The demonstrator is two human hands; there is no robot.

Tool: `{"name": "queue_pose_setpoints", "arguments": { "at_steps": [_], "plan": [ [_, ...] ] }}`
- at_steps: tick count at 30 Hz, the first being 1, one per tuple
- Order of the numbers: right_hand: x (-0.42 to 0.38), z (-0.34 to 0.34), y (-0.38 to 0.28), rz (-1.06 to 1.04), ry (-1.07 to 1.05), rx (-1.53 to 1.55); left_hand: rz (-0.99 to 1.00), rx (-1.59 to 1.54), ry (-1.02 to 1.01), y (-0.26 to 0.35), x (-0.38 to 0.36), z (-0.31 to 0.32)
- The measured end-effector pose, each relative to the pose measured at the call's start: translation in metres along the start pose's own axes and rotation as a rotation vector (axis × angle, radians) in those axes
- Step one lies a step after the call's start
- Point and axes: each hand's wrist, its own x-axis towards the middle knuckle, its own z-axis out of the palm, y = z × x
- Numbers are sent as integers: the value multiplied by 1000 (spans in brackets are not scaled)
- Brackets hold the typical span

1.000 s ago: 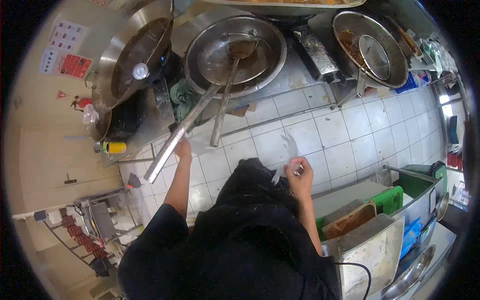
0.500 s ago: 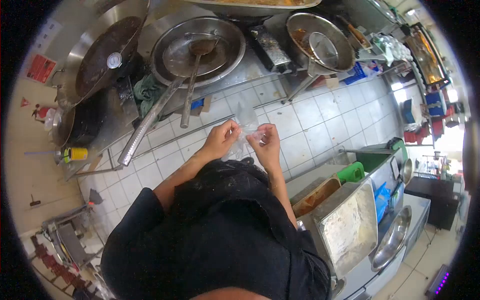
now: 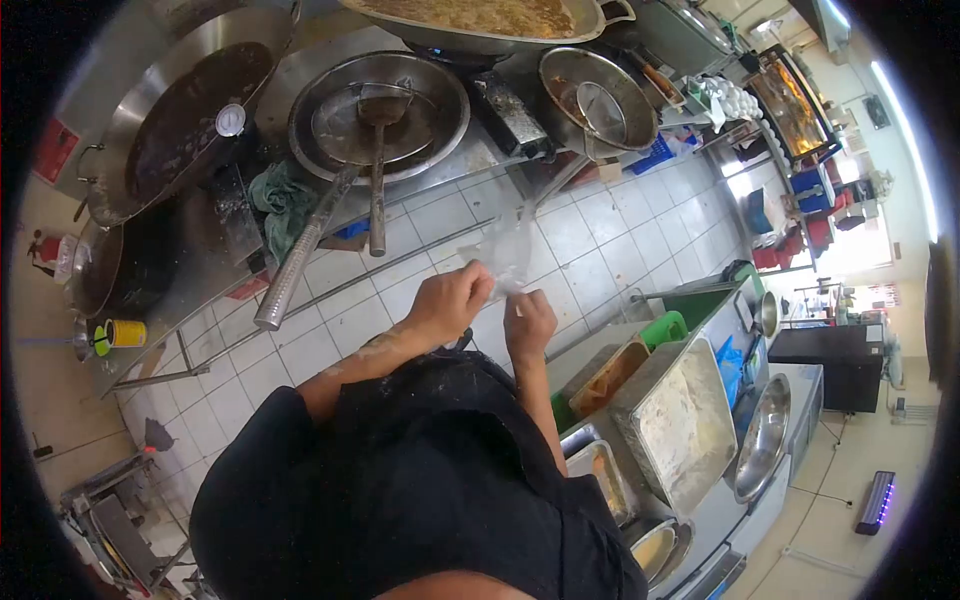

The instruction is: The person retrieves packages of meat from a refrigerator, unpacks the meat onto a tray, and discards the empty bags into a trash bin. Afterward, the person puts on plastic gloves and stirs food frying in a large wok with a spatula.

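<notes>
A thin, see-through plastic bag (image 3: pixel 508 245) hangs spread out between my hands, over the tiled floor. My left hand (image 3: pixel 452 303) pinches its near left edge, thumb and fingers pressed together. On the other side, my right hand (image 3: pixel 530 324) is closed at the bag's lower right edge, fingers curled in. Beyond them, on the steel table, a wide steel bowl (image 3: pixel 455 125) carries a strainer with a long perforated handle (image 3: pixel 300 255) and a ladle (image 3: pixel 378 190), both handles jutting out toward me.
A big wok of dark liquid (image 3: pixel 195 115) stands at left, and a pan of bubbling oil (image 3: pixel 480 20) at the back. A smaller bowl with a sieve (image 3: pixel 640 125) sits right of a box grater (image 3: pixel 512 120). Close on my right is a floury metal tray (image 3: pixel 680 430).
The bunched plastic is now spread wider and held higher between my hands. My view has turned, showing more of the oil pan and the right-hand counter.
</notes>
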Motion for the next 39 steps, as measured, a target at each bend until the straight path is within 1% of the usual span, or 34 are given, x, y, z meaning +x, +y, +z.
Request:
{"name": "queue_pose_setpoints", "arguments": {
  "at_steps": [1,2,3,5,6,7,8,10,11,12,14,17,20,21,22,23,24,25,26,27,30,31,32,34,35,38,39],
  "plan": [
    [0,-3,-9,153,15,49,59,16,9,4,-2,0],
    [1,-5,-15,304,33,98,67,24,-33,8,-5,-2],
    [-10,-2,-6,502,-18,240,78,33,-69,12,-5,-5],
    [-15,-3,-9,757,-89,406,81,60,-153,13,-6,-5],
    [-19,-3,-10,886,-129,485,121,79,-203,12,-6,-2],
    [-19,-5,-14,977,-146,735,157,98,-255,11,-8,1],
    [-20,-9,-18,1035,-99,896,193,118,-305,9,-11,4],
    [-15,-19,-31,1134,3,1231,167,122,-300,3,-19,14],
    [-10,-24,-37,1200,89,1255,135,152,-308,0,-21,16],
    [-13,-24,-33,1157,67,1258,104,185,-315,-3,-23,17],
    [-25,-22,-19,1075,29,1269,110,192,-318,-13,-24,17],
    [-32,-17,-15,1130,125,1071,137,209,-328,-23,-32,20],
    [-20,-16,-31,1024,226,764,210,203,-376,-33,-35,30],
    [-16,-21,-38,1075,194,791,237,191,-369,-37,-40,37],
    [-20,-19,-41,1072,178,840,222,237,-428,-39,-44,47],
    [-25,-13,-43,1067,166,889,213,349,-551,-47,-49,63],
    [-30,-8,-41,1058,155,934,182,321,-628,-29,-49,52],
    [-39,-5,-36,1116,95,934,183,232,-601,-23,-53,47],
    [-45,-3,-31,1120,36,959,180,135,-571,-20,-56,47],
    [-52,0,-26,1122,-25,983,233,90,-543,-27,-59,53],
    [-37,-13,-55,974,-83,1116,359,-70,-430,-47,-64,64],
    [-43,-12,-46,969,-128,1252,401,-135,-380,-49,-63,60],
    [-46,-9,-37,938,-175,1169,443,-197,-331,-51,-60,58],
    [-43,2,-19,863,-264,1008,456,-182,-242,-54,-50,55],
    [-39,12,-13,818,-90,1086,457,-175,-196,-56,-46,54],
    [-15,19,-7,1004,-182,915,461,-135,-178,-54,-30,59],
    [-12,24,0,912,-162,840,470,-136,-204,-57,-22,65]
  ]
}}
